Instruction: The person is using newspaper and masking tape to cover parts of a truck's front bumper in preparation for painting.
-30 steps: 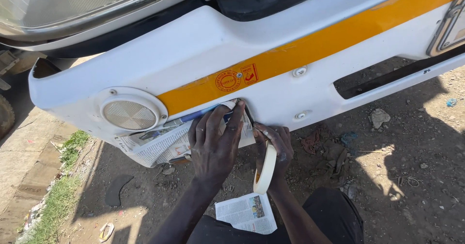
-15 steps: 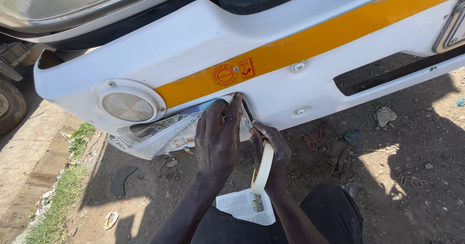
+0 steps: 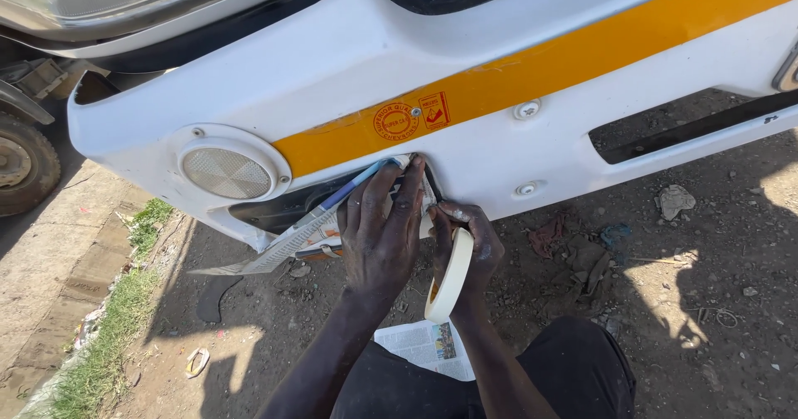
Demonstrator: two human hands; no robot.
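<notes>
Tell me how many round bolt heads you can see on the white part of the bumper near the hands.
2: one bolt head sits just under the orange stripe, the other lower down, right of the right hand holding the tape roll. The hands may hide more.

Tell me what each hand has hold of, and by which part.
The right hand wears a roll of masking tape through its core. The left hand grips nothing; it presses newspaper flat against the bumper.

Newspaper [image 3: 291, 240] under the bumper [image 3: 332, 78] now lies flatter and narrower, stretching toward 8 o'clock from the left hand [image 3: 382, 228]. Tape roll [image 3: 450, 273] in the right hand [image 3: 467, 240] has tipped, lower edge swung toward 7 o'clock. Fingertips seem slightly higher on the bumper edge, hard to tell.
</notes>
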